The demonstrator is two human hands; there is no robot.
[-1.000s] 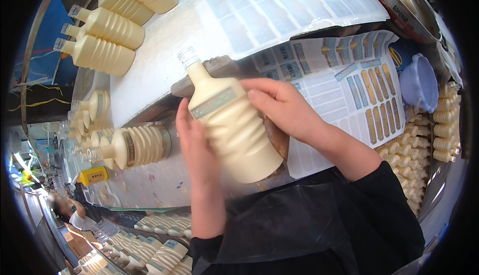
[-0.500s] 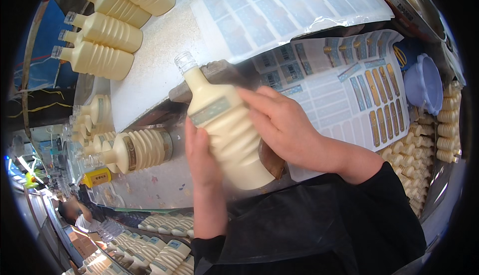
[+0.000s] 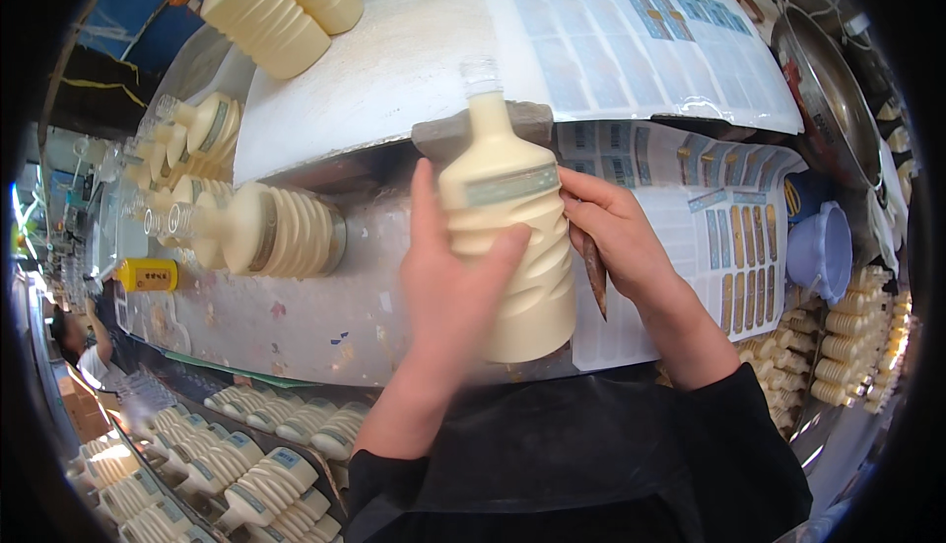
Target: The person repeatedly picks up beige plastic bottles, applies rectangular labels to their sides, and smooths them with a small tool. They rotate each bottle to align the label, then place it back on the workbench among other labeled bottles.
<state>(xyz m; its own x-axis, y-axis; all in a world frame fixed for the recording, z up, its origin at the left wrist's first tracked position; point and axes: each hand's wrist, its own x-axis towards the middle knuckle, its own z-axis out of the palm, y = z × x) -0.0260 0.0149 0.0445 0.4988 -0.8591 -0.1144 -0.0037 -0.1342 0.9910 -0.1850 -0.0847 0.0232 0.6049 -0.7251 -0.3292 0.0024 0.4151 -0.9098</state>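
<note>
A cream ribbed bottle [image 3: 532,316] with a clear threaded neck leans tilted in front of me, its neck against a grey-brown block [image 3: 439,139]. A greenish label band [image 3: 510,186] crosses its shoulder. My left hand [image 3: 443,287] grips the bottle's left side, thumb laid across the front; it is slightly blurred. At the right end of the label, my right hand [image 3: 621,237] has its thumb and forefinger pressed together by the bottle's edge. A flat brown pointed tool [image 3: 594,277] is tucked in that hand, tip downward.
Label sheets [image 3: 680,237] lie right of the bottle, and another sheet [image 3: 601,60] covers the white raised board [image 3: 394,60]. Cream bottles [image 3: 286,233] lie at left; more [image 3: 266,11] stand behind. A yellow box [image 3: 148,275], purple basin [image 3: 820,252] and metal pan [image 3: 828,90] sit around.
The bottle has turned more upright in view. My right hand has slid from the bottle's front to its right edge. My left thumb now lies across the front. The view has shifted.
</note>
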